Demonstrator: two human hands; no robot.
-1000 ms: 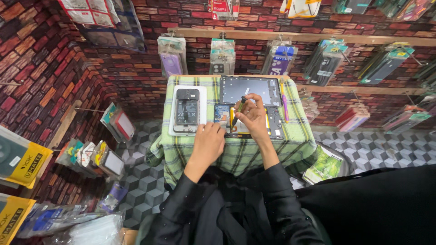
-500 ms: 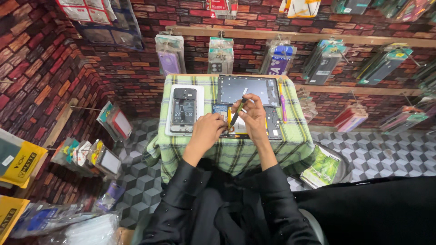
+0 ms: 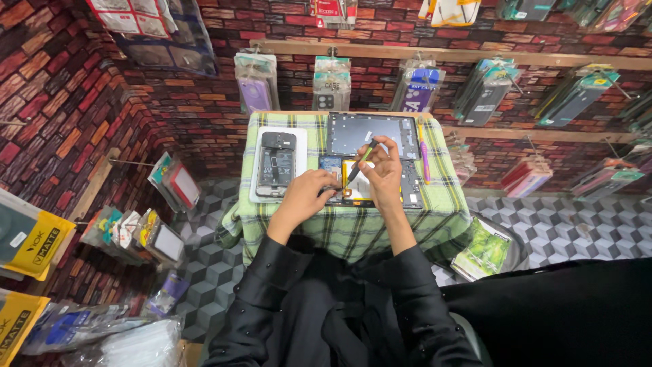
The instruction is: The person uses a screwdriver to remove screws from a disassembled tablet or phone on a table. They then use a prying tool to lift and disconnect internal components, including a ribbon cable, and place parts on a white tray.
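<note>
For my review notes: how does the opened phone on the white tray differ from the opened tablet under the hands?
The opened phone is smaller and narrow, lying untouched on the white tray; the opened tablet is wider and lies straight on the checked cloth. The left hand rests on the tablet, and the right hand holds a screwdriver tip-down over it. Both lie flat with insides exposed.

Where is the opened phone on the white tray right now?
In the head view, the opened phone lies on the white tray, left of the left hand.
</note>
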